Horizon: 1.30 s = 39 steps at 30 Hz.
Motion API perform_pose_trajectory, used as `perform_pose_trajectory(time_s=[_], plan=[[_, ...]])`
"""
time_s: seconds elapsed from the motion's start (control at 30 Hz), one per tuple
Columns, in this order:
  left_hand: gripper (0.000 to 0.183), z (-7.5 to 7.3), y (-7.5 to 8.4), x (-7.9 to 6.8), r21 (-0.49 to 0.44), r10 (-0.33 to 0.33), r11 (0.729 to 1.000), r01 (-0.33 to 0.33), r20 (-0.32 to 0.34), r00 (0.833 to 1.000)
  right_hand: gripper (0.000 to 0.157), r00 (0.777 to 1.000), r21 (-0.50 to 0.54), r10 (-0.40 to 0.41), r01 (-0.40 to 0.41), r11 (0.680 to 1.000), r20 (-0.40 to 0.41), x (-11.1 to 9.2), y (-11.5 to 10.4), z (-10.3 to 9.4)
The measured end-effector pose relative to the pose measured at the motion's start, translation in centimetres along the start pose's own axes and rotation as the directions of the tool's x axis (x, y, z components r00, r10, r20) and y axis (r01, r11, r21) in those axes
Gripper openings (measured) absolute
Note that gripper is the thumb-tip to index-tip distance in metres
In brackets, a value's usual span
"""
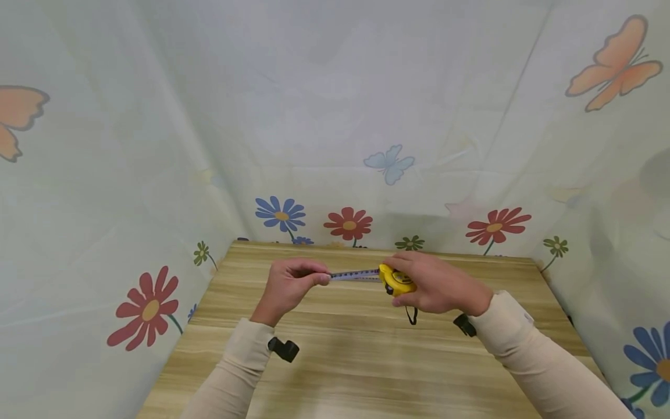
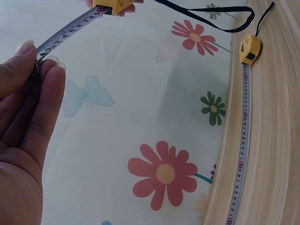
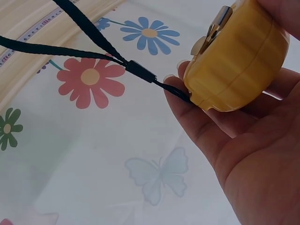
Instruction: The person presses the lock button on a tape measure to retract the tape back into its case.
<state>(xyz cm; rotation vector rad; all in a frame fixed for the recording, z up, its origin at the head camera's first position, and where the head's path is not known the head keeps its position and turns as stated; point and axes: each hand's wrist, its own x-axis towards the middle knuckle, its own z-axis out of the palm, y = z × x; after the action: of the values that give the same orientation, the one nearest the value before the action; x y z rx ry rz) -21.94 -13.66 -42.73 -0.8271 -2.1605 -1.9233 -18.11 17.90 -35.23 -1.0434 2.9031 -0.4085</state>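
My right hand (image 1: 431,283) grips a yellow tape measure (image 1: 399,280), its thumb and fingers around the case. A black wrist strap (image 3: 84,28) hangs from that case, and a metal clip (image 3: 218,26) shows on it. Numbered blade (image 2: 70,33) runs out from the case to my left hand (image 1: 290,285), whose thumb and fingertips pinch its end. The blade spans the gap between both hands, held up over the table. On the table, the left wrist view shows a second yellow tape measure (image 2: 251,49) with its blade (image 2: 243,140) drawn out along the wood.
The wood-grain table (image 1: 335,361) lies below both hands. A pale cloth backdrop (image 1: 335,116) printed with flowers and butterflies rises behind it and at both sides. Each wrist wears a small black camera mount (image 1: 284,350).
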Motion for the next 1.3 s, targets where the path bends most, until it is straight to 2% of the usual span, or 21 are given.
perform_pose_trajectory(time_s=[0.33,0.6,0.87,1.3], plan=[[0.008,0.16,-0.10,0.09,-0.015,0.013,1.000,-0.012,0.012,1.000,0.067,1.000,-0.001,-0.006,0.006,1.000,0.001,-0.05,-0.09,0.06],[0.008,0.28,0.08,0.09,-0.018,-0.013,1.000,0.013,0.007,1.000,0.065,1.000,0.000,-0.025,0.025,1.000,-0.008,0.11,-0.22,0.07],[0.006,0.48,0.53,0.03,-0.017,-0.006,1.000,0.006,0.017,1.000,0.066,1.000,0.001,-0.017,0.017,1.000,-0.007,0.00,-0.36,0.08],[0.009,0.67,-0.03,0.14,-0.045,0.007,0.999,-0.006,0.031,0.999,0.065,1.000,-0.002,-0.028,0.028,1.000,-0.006,0.21,-0.55,0.08]])
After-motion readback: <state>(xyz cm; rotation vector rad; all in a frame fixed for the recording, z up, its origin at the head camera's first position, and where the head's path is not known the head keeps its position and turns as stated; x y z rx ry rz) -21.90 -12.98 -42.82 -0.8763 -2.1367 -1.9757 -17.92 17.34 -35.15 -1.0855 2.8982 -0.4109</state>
